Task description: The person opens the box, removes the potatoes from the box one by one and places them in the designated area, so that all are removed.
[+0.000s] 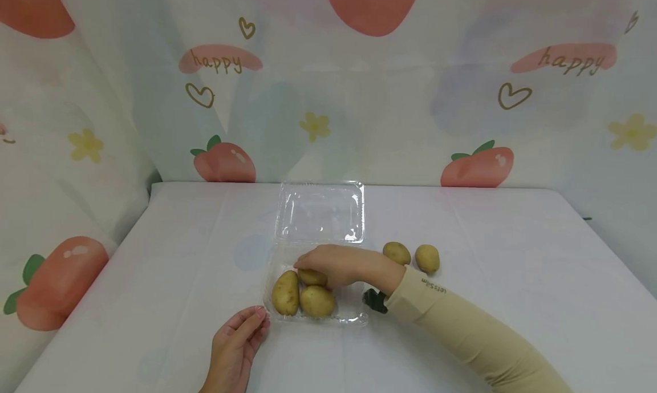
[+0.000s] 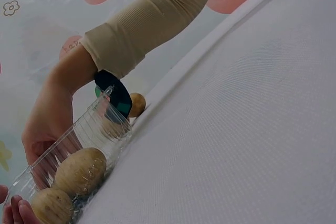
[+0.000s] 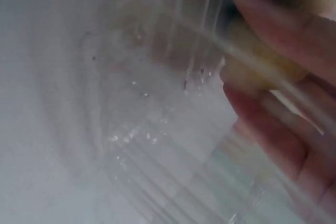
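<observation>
A clear plastic clamshell box (image 1: 353, 310) lies on the table with its lid (image 1: 320, 213) folded back. My left hand (image 1: 238, 341) pinches the box's near left corner between thumb and fingers. Reaching into the box, my right hand (image 1: 336, 264) grips a potato (image 1: 311, 276) behind two others. Of those two, a long potato (image 1: 286, 293) lies along the left side and a rounder potato (image 1: 317, 302) sits to its right. The right wrist view is blurred, but fingers (image 3: 273, 129) show around the yellowish potato (image 3: 257, 61). The clear wall partly covers them.
Two more potatoes, one partly behind the right forearm (image 1: 397, 252) and one farther right (image 1: 427, 258), lie outside the box on the white-covered table (image 1: 169, 279). A dark object (image 1: 375, 300) sits under the right cuff. A patterned cloth (image 1: 385, 119) hangs behind the table.
</observation>
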`<state>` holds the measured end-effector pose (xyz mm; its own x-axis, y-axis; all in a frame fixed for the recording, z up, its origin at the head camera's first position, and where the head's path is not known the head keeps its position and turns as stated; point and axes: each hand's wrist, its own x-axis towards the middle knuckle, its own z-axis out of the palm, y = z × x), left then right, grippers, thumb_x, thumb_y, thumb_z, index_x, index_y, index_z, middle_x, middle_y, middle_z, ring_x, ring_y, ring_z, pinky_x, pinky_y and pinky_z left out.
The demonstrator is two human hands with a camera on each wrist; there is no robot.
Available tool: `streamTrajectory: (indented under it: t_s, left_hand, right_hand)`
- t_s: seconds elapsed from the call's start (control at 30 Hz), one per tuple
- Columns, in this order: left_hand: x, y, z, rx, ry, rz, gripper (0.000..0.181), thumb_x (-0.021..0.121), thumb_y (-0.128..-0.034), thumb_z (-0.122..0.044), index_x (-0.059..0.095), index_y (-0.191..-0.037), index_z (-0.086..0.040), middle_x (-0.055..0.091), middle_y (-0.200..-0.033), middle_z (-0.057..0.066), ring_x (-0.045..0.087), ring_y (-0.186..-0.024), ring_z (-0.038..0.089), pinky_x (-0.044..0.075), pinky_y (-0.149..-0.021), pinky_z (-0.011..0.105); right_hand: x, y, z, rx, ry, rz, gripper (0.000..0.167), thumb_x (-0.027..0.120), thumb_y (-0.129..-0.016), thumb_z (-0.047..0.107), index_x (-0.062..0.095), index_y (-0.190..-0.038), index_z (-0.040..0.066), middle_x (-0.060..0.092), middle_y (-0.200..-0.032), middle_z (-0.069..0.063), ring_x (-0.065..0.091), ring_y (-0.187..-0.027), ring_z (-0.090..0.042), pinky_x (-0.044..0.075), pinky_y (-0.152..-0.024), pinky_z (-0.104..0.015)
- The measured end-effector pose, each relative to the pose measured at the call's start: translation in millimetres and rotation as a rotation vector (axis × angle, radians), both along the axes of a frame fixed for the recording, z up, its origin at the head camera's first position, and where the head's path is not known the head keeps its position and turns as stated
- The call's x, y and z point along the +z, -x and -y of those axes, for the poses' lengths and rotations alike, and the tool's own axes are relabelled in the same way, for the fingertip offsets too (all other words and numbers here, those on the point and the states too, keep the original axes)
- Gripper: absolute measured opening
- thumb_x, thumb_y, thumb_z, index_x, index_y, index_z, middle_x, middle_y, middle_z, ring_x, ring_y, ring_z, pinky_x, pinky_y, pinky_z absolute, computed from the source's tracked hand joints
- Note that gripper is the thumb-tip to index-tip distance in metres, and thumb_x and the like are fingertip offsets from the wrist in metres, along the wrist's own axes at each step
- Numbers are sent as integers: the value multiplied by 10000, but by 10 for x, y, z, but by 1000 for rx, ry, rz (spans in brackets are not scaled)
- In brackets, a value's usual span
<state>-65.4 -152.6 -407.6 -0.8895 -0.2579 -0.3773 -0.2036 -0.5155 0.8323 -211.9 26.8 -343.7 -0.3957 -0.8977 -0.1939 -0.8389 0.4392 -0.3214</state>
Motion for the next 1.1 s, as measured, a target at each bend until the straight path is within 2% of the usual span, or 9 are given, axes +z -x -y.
streamTrajectory:
  t_s: [0.13, 0.23, 0.37, 0.7, 0.9, 1.1]
  left_hand:
    - [-1, -1, -2, -1, 0, -5, 55, 630, -858, -68, 617, -906, -43, 628, -865, 33, 605, -802, 106, 497, -734, 205]
    - [0, 0, -2, 0, 1, -5, 59, 631, -858, -69, 616, -908, -42, 626, -869, 34, 605, -804, 106, 497, -739, 207]
    - [1, -3, -7, -1, 7, -4, 68, 629, -861, -71, 609, -916, -36, 623, -874, 31, 606, -811, 107, 497, -745, 209]
    - [-3, -8, -13, -2, 0, 4, 80, 638, -858, -83, 615, -922, -40, 625, -884, 30, 608, -827, 110, 496, -763, 215]
    - [0, -4, -14, 4, -2, 2, 64, 633, -859, -72, 618, -914, -41, 625, -880, 31, 608, -821, 111, 497, -766, 219]
    - [2, 3, -15, 9, 2, 3, 64, 637, -856, -71, 619, -909, -40, 628, -872, 33, 609, -812, 113, 499, -762, 221]
  right_hand:
    - [-15, 21, 3, 37, 34, -44, 554, 633, -702, -146, 548, -1224, 17, 591, -1173, -52, 526, -1099, -169, 379, -958, -250]
    - [-36, 34, 11, 62, 54, -79, 536, 649, -676, -144, 571, -1179, 26, 614, -1076, -23, 558, -1002, -145, 413, -912, -244]
    - [-47, 26, 7, 61, 51, -102, 543, 651, -659, -151, 578, -1162, 42, 602, -1006, 12, 556, -930, -122, 429, -885, -245]
    - [-44, 5, -30, 65, 68, -137, 536, 648, -671, -141, 571, -1171, 39, 596, -1020, 7, 559, -923, -133, 440, -871, -250]
    - [-6, -2, -94, 7, 108, -118, 547, 693, -722, -27, 535, -1243, 20, 563, -1226, -70, 541, -1084, -195, 420, -924, -275]
    - [-6, 4, -131, 3, 140, -117, 556, 715, -717, 3, 529, -1241, -6, 559, -1232, -85, 549, -1067, -194, 432, -908, -271]
